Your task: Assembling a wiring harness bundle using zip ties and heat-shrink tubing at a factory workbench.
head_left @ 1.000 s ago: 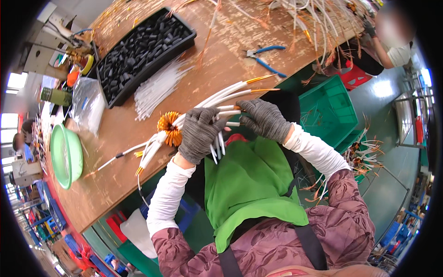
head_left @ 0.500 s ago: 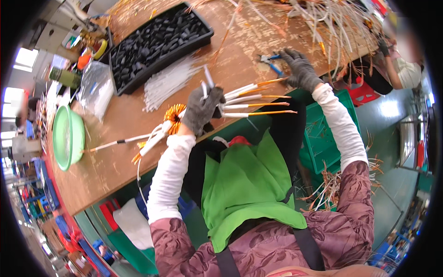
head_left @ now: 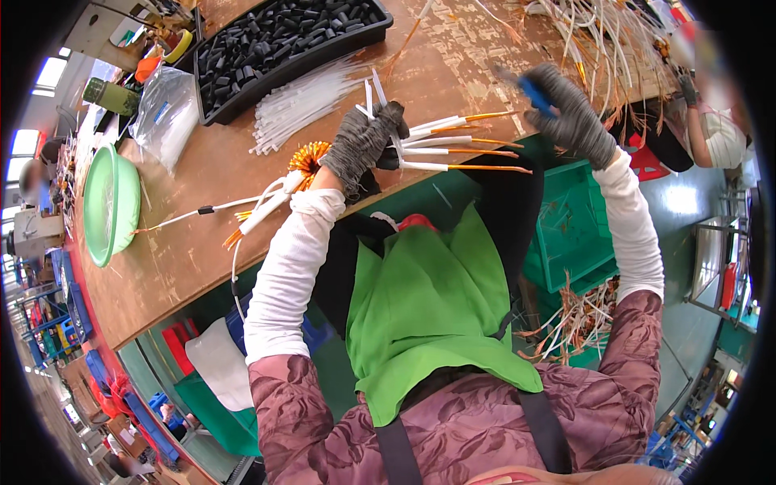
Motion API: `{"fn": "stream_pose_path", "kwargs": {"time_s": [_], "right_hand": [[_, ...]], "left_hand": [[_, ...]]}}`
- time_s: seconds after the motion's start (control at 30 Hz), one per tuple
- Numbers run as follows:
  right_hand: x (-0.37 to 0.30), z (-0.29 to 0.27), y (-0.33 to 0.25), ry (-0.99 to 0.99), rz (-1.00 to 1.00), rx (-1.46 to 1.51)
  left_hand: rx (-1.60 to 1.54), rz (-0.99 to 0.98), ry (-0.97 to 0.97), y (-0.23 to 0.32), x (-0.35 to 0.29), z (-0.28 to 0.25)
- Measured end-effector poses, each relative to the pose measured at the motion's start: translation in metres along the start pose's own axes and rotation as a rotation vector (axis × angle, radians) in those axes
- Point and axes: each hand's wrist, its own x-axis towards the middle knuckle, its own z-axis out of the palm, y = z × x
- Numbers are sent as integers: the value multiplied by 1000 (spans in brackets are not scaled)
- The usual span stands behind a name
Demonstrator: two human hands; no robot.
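In a dark glove, my left hand (head_left: 365, 144) is closed around a wire coil (head_left: 307, 157) with copper windings near the table's front edge. White-sleeved leads (head_left: 453, 151) with bare copper ends stick out to the right of that hand. Two thin white strips, like cable tie tails (head_left: 377, 90), poke up above its fingers. My right hand (head_left: 572, 121), also gloved, is closed on blue-handled pliers (head_left: 537, 95), raised to the right of the leads. Motion blurs the pliers' jaws. A white lead with a black sleeve (head_left: 207, 210) trails left from the coil.
Behind my left hand lie a pile of white cable ties (head_left: 295, 115) and a black tray (head_left: 299, 58) of short black sleeves. A green basin (head_left: 111, 206) stands at left. More wires (head_left: 606, 40) heap at the far right, by another person. A green crate (head_left: 570, 226) sits below right.
My right hand has picked up the pliers from the table and lifted them, moving right. My left hand still holds the coil, shifted slightly away from me.
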Motion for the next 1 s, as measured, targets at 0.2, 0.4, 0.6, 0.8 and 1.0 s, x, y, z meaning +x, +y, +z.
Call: {"fn": "stream_pose_path", "kwargs": {"time_s": [0.2,0.4,0.6,0.8,1.0], "right_hand": [[1,39,-45,-236,-298,-731],[9,64,-39,-231,-337,-811],[4,78,-46,-306,-338,-848],[-5,75,-35,-354,-310,-671],[9,51,-37,-145,-346,-877]], "left_hand": [[-49,-70,2,14,-3,1],[15,9,20,6,2,0],[103,29,3,8,1,-2],[-12,1,12,6,1,-2],[-191,-23,56,14,-2,0]]}}
